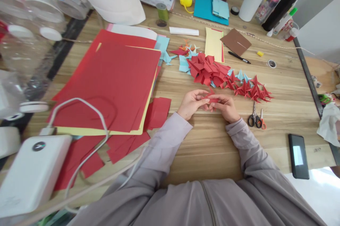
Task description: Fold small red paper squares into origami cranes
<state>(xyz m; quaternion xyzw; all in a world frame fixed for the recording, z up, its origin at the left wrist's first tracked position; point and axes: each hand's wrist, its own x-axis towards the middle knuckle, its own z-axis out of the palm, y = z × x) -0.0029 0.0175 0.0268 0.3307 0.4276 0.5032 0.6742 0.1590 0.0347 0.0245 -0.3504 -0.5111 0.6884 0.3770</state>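
Pinched between thumbs and fingertips, a small folded piece of thin red paper [211,93] is held by both our left hand [190,105] and our right hand [226,107], each closed down to little more than the paper's own thickness. We have it just on the near side of the long heap of spiky, folded red paper shapes [205,72], over the pale, wood-grained tabletop [207,162]. Its individual creases are too small for us to tell, but the step looks like folding, so we judge it best to match edges before pressing, run a nail firmly along each crease, and keep the pinch light so that narrow points do not crumple. Matte facets and sharp tips make up the heap, with small pale-blue folded paper shapes [240,75] showing along its far edge. Left of the heap we see broad, smooth red paper sheets [119,88] stacked flat, pale yellow edges showing beneath, and flat, straight-cut red paper pieces [160,109] lying nearer us. At the heap's near right, black-handled metal scissors [254,118] rest beside smaller orange-handled scissors [262,121]; behind it lies a stiff-looking brown paper square [233,43].
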